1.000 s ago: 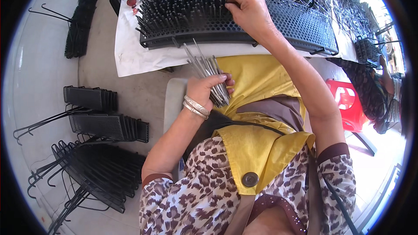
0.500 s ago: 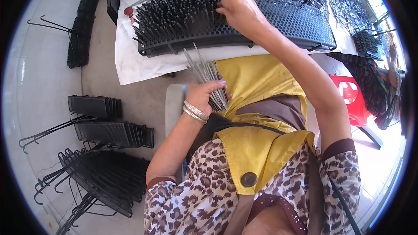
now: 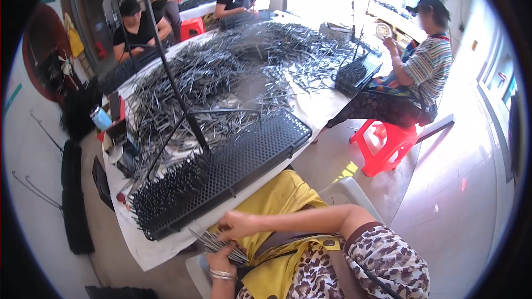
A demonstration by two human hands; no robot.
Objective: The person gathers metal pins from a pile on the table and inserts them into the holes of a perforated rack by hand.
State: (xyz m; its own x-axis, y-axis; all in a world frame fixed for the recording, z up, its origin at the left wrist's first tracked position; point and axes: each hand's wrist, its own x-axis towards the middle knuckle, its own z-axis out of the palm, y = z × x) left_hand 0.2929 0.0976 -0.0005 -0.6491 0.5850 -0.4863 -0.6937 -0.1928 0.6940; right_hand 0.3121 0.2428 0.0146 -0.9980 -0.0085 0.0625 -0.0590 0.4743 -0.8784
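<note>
Low in front of me, my left hand (image 3: pixel 221 256) is closed round a bundle of thin grey metal-like strips (image 3: pixel 237 256), with silver bangles on its wrist. My right hand (image 3: pixel 239 225) is over the upper end of the bundle, its fingers bent and pressed on the strips; the exact grip is partly hidden. Just beyond them, a long black perforated tray (image 3: pixel 260 147) lies at the table edge. Many dark strips (image 3: pixel 172 191) stand upright in holes at the tray's left end. A black rod and a wire handle rise from the tray.
A big heap of loose strips (image 3: pixel 221 72) covers the white-covered table (image 3: pixel 302 99). Several people work around it; one sits on a red stool (image 3: pixel 385 144) at the right. A blue cup (image 3: pixel 101 117) and a metal can (image 3: pixel 117 154) stand on the left. Black racks (image 3: pixel 72 199) lean by the left wall.
My right hand has left the tray and come back to the bundle in my left hand. The view has tilted up and turned, now showing the whole table and other people.
</note>
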